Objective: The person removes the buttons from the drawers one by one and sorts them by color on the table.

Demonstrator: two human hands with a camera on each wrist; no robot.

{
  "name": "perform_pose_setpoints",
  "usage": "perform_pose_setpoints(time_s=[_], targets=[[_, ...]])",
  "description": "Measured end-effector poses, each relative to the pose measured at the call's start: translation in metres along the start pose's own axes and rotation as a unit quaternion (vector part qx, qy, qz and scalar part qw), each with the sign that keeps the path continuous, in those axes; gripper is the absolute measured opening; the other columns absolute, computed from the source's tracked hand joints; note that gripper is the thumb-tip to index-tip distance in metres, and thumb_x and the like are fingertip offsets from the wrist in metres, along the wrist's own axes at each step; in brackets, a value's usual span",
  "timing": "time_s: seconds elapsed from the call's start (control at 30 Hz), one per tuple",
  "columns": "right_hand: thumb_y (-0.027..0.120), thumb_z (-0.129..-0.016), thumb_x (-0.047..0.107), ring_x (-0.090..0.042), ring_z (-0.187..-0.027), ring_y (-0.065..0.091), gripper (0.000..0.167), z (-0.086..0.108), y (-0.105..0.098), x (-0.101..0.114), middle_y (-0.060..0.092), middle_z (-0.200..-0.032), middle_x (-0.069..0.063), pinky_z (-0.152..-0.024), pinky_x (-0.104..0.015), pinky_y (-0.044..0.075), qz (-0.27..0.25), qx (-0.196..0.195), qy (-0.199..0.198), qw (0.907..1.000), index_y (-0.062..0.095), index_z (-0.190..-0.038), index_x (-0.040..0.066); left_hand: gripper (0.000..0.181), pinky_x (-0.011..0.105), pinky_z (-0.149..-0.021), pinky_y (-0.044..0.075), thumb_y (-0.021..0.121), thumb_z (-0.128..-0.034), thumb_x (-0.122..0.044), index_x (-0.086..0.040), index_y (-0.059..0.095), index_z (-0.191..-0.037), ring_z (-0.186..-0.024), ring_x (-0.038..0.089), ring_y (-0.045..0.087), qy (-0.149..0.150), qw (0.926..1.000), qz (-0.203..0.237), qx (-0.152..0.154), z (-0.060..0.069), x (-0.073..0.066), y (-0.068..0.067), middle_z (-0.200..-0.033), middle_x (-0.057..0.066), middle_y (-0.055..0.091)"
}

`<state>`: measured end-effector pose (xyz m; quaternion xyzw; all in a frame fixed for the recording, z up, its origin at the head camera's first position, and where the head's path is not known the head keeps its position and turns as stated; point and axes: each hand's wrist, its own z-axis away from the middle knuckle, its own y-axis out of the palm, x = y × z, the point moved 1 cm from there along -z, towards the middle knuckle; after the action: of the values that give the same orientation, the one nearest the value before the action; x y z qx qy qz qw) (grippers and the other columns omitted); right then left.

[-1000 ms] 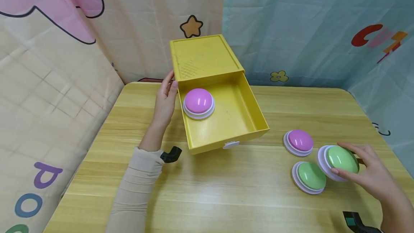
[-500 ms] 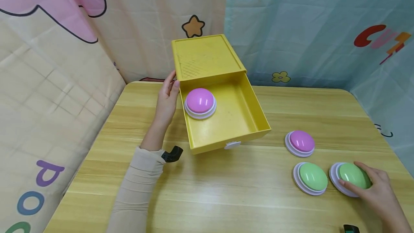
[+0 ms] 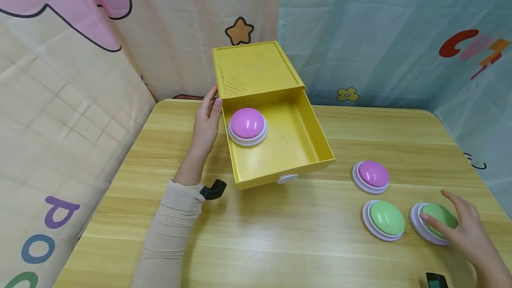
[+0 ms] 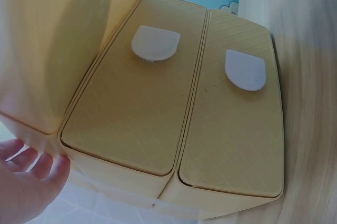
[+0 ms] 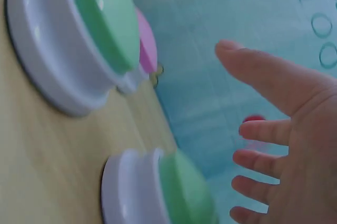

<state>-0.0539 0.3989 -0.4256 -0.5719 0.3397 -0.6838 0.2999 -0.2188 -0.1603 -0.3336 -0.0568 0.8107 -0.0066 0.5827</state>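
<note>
The counter (image 3: pixel 280 243) holds a far yellow box (image 3: pixel 258 68), its top drawer (image 3: pixel 292 141) out. The left hand (image 3: pixel 206 129) touches the box's left side with fairly straight fingers; the right hand (image 3: pixel 467 226) is spread beside the rightmost green button (image 3: pixel 440 218). A pink button (image 3: pixel 247 123) sits left in the drawer. Too much weight there might tip the box.

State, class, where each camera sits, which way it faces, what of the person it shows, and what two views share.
Head: on the head, looking forward and down at the table and yellow drawer unit; left hand, sleeve and right hand show.
Left wrist: on that wrist, facing two closed drawer fronts; left hand at lower left.
Right wrist: on that wrist, looking low across the table towards green buttons; right hand at right.
Shared by head and right wrist: green buttons, right hand.
</note>
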Motion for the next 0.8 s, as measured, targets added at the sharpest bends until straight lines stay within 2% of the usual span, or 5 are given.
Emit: perform_pose_setpoints(time_s=[0.3,0.5,0.63,0.73,0.8], targets=[[0.072,-0.099,0.013,-0.068,-0.136,0.025,0.088,-0.017,-0.001,0.078,0.021,-0.165,-0.04,-0.105,-0.09,0.018,-0.058,-0.007,-0.144,0.9878,0.017,-0.167,0.0,0.052,0.047,-0.13,0.031,0.04,-0.1151,-0.017,-0.002,0.032,-0.164,-0.155,0.034,0.038,-0.004,1.0,-0.004,-0.002,0.0,0.0,-0.001,-0.169,0.017,0.037],[0.079,-0.088,-0.001,-0.019,-0.144,0.036,0.092,-0.03,0.004,0.139,0.037,-0.166,0.012,-0.105,-0.093,0.015,-0.115,-0.014,-0.256,0.9597,0.031,-0.166,0.01,0.052,0.046,-0.13,0.031,0.04,-0.1151,-0.017,-0.002,0.032,-0.164,-0.155,0.034,0.037,-0.007,1.0,-0.004,-0.003,-0.001,0.002,-0.001,-0.169,0.017,0.037],[0.083,-0.078,-0.01,0.009,-0.135,0.037,0.098,-0.038,0.007,0.181,0.04,-0.156,0.029,-0.129,-0.044,0.03,-0.139,-0.001,-0.341,0.9296,0.036,-0.162,0.006,0.052,0.046,-0.13,0.031,0.04,-0.1152,-0.017,-0.002,0.032,-0.164,-0.156,0.034,0.037,-0.007,1.0,-0.004,-0.003,-0.002,0.002,-0.002,-0.169,0.017,0.037],[0.088,-0.073,-0.007,0.007,-0.136,0.04,0.1,-0.043,0.009,0.21,0.047,-0.159,0.012,-0.109,-0.007,0.031,-0.135,0.008,-0.398,0.9075,0.04,-0.16,0.003,0.052,0.046,-0.13,0.031,0.04,-0.1151,-0.017,-0.002,0.032,-0.164,-0.155,0.034,0.038,-0.007,1.0,-0.003,-0.002,-0.002,0.001,-0.001,-0.168,0.017,0.037],[0.091,-0.073,0.0,0.003,-0.136,0.042,0.1,-0.047,0.008,0.228,0.05,-0.159,-0.004,-0.111,-0.007,0.03,-0.134,0.019,-0.424,0.8957,0.041,-0.159,0.003,0.052,0.047,-0.13,0.031,0.04,-0.115,-0.016,-0.002,0.032,-0.164,-0.155,0.034,0.038,-0.007,1.0,-0.002,0.0,-0.001,0.0,-0.001,-0.168,0.017,0.037]])
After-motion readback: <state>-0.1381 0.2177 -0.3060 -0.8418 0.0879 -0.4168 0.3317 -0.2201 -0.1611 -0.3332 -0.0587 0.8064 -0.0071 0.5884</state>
